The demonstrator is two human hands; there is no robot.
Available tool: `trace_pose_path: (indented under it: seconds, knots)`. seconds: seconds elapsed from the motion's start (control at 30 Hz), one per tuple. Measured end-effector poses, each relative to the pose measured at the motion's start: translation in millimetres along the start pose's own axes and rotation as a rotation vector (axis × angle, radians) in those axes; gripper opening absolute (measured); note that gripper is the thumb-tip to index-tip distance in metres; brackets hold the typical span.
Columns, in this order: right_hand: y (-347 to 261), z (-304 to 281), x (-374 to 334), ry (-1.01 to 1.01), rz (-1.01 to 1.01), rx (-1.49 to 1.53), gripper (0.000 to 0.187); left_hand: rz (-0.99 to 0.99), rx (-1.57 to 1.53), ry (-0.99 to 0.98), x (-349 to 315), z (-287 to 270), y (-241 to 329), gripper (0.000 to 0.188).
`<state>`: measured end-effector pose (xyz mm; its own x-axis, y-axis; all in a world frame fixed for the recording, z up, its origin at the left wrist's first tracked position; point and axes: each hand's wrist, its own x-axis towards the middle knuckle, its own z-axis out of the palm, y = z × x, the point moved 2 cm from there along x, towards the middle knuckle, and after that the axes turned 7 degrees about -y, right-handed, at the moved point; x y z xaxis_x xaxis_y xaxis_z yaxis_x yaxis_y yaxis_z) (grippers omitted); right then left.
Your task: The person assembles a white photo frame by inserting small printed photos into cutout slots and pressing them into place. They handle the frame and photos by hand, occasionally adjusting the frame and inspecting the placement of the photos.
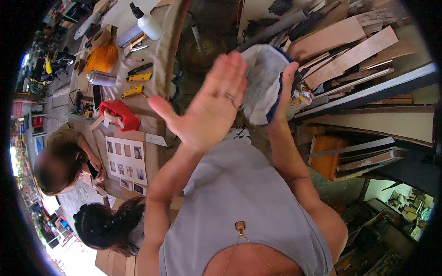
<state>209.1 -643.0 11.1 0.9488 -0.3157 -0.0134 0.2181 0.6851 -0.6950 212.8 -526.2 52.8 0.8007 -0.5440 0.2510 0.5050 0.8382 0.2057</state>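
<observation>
My left hand point(202, 106) is open, palm showing, with the fingers stretched out together and the thumb spread away. A ring sits on one finger. My right hand point(282, 108) grips a round, soft, whitish-grey fabric piece point(261, 83) with a navy edge by its right side. Its hollow shape resembles a cap or a polishing bonnet, but I cannot tell which. Only the thumb and part of the right palm show; the other fingers are behind the fabric. The left fingertips overlap the fabric's left edge in view; whether they touch it is unclear.
To the left, a cloth-covered table point(159, 60) bears a white spray bottle point(149, 26), yellow utility knives point(139, 77), a metal can point(101, 78) and a red tape dispenser point(124, 115). Two people sit beside a picture board point(125, 158). Wood offcuts point(350, 57) are stacked at right.
</observation>
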Motion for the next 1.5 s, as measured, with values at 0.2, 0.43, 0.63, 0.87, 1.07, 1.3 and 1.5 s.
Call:
trace_pose_path:
  seconds: [0.2,0.43,0.63,0.87,1.07,1.3,1.5]
  knots:
    - [6,-2,2,-0.314,-0.026,-0.769,0.02,-0.607,0.715,-0.316,-14,-22,10,0.144]
    - [-38,-11,9,-0.865,-0.423,-1.103,0.013,-0.848,-0.047,-0.106,-41,-39,52,0.146]
    - [-21,40,-11,-0.542,-0.786,-1.261,0.055,-0.589,0.571,0.135,-37,-8,14,0.148]
    - [13,50,-16,-0.379,0.053,-0.594,0.056,-0.272,1.209,-0.099,-39,-60,-8,0.146]
    - [16,47,-5,-0.206,0.235,0.071,0.058,0.033,1.286,-0.358,-31,-57,-3,0.136]
    - [-4,49,-6,-0.439,0.423,0.651,0.057,0.135,1.202,-0.556,-16,-58,29,0.071]
    - [-27,27,0,-0.801,-0.321,-0.149,0.05,-0.188,0.673,-0.086,-21,-66,50,0.091]
